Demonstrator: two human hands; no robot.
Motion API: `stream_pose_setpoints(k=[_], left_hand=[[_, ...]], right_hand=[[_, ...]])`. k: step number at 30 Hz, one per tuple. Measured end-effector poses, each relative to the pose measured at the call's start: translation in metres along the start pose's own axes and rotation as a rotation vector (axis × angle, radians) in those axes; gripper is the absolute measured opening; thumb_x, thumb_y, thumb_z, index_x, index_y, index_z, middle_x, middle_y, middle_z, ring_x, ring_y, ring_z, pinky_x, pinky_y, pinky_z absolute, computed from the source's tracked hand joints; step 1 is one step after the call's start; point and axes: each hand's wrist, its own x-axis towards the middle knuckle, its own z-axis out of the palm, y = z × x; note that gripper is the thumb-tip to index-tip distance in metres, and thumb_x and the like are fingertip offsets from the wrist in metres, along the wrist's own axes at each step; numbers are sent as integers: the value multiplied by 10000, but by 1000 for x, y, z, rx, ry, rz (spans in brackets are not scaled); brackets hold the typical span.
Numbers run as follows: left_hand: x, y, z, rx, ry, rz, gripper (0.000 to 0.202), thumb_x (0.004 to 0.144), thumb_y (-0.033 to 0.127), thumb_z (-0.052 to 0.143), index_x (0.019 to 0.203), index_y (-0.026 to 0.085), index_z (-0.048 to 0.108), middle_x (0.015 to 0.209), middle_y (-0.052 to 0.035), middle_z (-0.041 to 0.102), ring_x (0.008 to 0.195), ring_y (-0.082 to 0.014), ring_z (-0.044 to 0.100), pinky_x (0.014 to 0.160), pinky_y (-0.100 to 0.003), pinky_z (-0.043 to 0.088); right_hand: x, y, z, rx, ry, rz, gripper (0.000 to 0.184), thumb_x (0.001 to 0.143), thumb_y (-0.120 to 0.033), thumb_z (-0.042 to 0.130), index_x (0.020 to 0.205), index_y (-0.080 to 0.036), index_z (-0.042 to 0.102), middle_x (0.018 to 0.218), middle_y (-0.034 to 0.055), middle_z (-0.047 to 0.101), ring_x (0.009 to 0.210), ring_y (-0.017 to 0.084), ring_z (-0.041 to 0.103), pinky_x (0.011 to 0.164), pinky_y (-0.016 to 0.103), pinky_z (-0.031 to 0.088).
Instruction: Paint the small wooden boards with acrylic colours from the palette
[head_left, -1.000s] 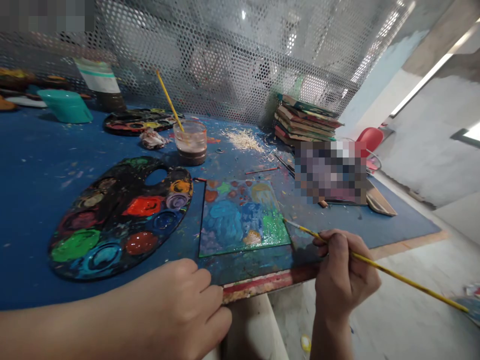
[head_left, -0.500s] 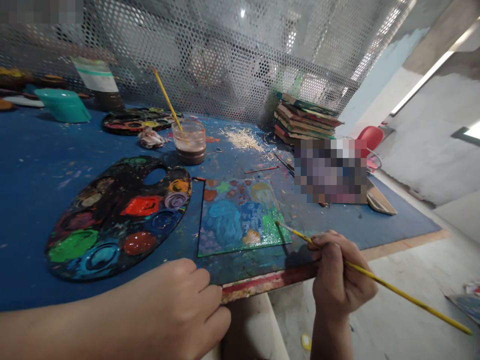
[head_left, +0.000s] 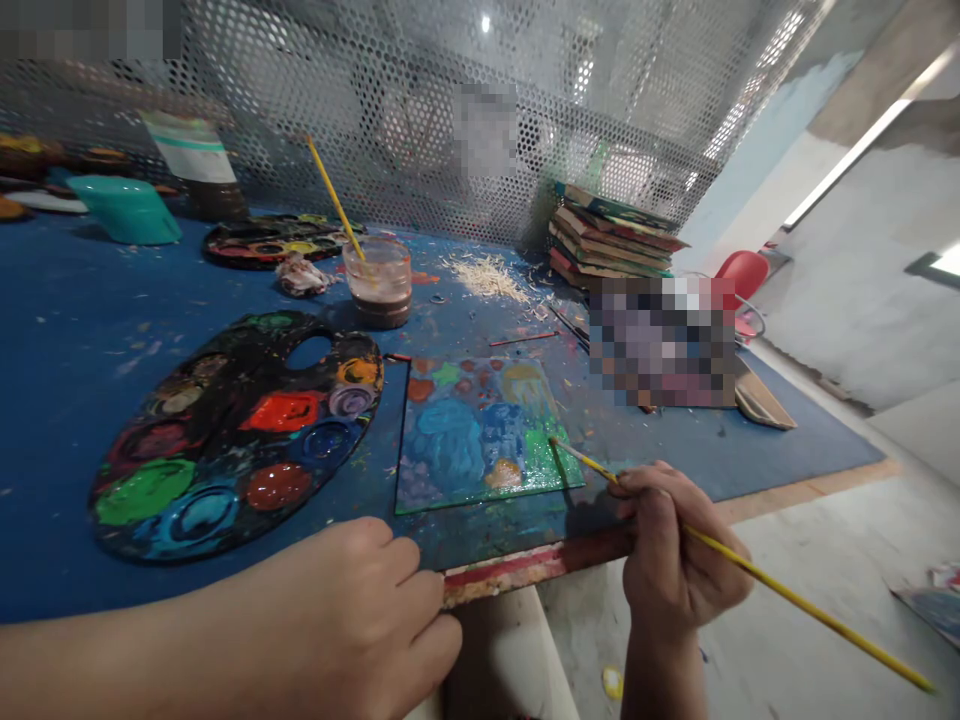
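My right hand (head_left: 675,560) pinches a long yellow paintbrush (head_left: 787,595), whose tip rests on the green right part of a small painted board (head_left: 472,430) lying flat on the blue table (head_left: 75,330). My left hand (head_left: 360,620) lies curled at the table's near edge, fingers folded together with nothing visible in them. An oval black palette (head_left: 232,430) with red, green, blue and yellow paint sits left of the board.
A clear cup of murky water (head_left: 379,280) holds another yellow brush. Behind it lie a second palette (head_left: 270,240), a crumpled rag (head_left: 304,275), a teal object (head_left: 127,208) and wood shavings (head_left: 487,278). Stacked boards (head_left: 611,240) stand against the perforated metal screen (head_left: 420,120).
My right hand has shifted slightly left, carrying the brush tip from the board's right edge onto its green patch. My left hand has stayed put.
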Motion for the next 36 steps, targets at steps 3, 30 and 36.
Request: stream_pose_setpoints(k=[3, 30, 36], left_hand=[[-1, 0, 0, -15, 8, -3, 123, 791, 161, 566, 726, 221, 482, 585, 24, 510, 462, -161, 428, 413, -346, 251], [14, 8, -5, -161, -121, -34, 102, 796, 156, 632, 706, 198, 610, 590, 7, 641, 508, -172, 587, 311, -306, 216], [20, 4, -13, -258, -307, -16, 156, 894, 179, 509, 867, 201, 661, 679, -18, 685, 584, -173, 608, 306, -289, 238]], right_hand=[[-2, 0, 4, -11, 117, -16, 176, 852, -121, 540, 749, -187, 667, 606, -21, 586, 540, 121, 566, 600, 313, 499], [175, -13, 257, -22, -666, 11, 275, 814, -156, 637, 557, -139, 542, 470, -55, 488, 527, 81, 500, 661, 289, 462], [188, -15, 269, -43, -686, -60, 276, 795, -119, 574, 520, -109, 554, 521, -15, 591, 642, 118, 653, 689, 286, 510]])
